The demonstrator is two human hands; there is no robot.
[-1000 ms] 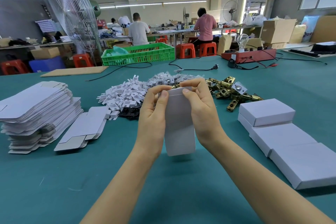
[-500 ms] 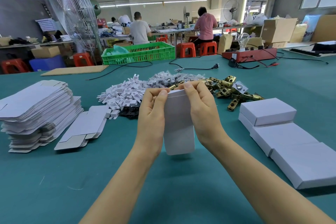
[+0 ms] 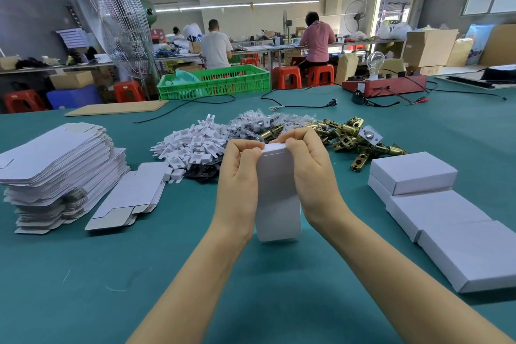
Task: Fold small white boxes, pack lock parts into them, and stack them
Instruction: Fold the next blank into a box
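At the centre of the frame both hands hold a small white box (image 3: 277, 193) upright above the green table (image 3: 83, 274). The left hand (image 3: 240, 176) and right hand (image 3: 310, 173) curl their fingers over its top edge, thumbs pinching the flap. Flat box blanks (image 3: 53, 159) are stacked at the left, with a few more (image 3: 131, 195) lying beside them. White plastic pieces (image 3: 192, 145) and brass lock parts (image 3: 349, 137) are heaped behind the hands. Closed white boxes (image 3: 435, 207) sit in a row at the right. No writing on anything is readable
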